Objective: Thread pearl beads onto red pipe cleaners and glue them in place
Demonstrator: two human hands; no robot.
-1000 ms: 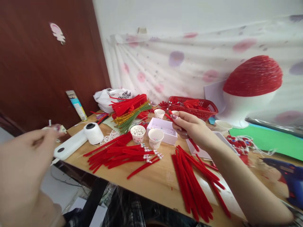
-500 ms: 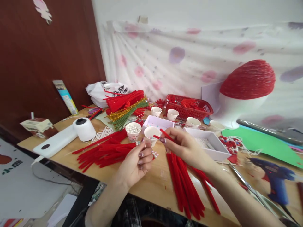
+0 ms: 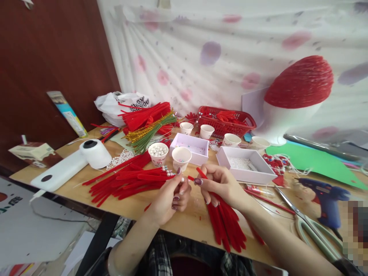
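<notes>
My left hand is closed, thumb and fingers pinched together around small pearl beads; most of what it holds is hidden. Facing it, my right hand pinches a bent red chenille stem, whose short ends point toward the left fingertips. Beneath the right hand lies a bunch of red chenille stems. A larger pile of red stems spreads to the left, with several beaded tips beside the left thumb. Just beyond the hands are a paper cup with coloured beads and a cup of white pearls.
White boxes hold beads: one box behind the cups, another box to the right. Scissors and a blue glue gun lie at right. A white handheld device is at left. A red basket and a red-topped head form stand behind.
The view has tilted down slightly, so the table things sit higher. My left fingers have curled in more, and the beads that stuck out below them no longer show. The right hand keeps its pinch.
</notes>
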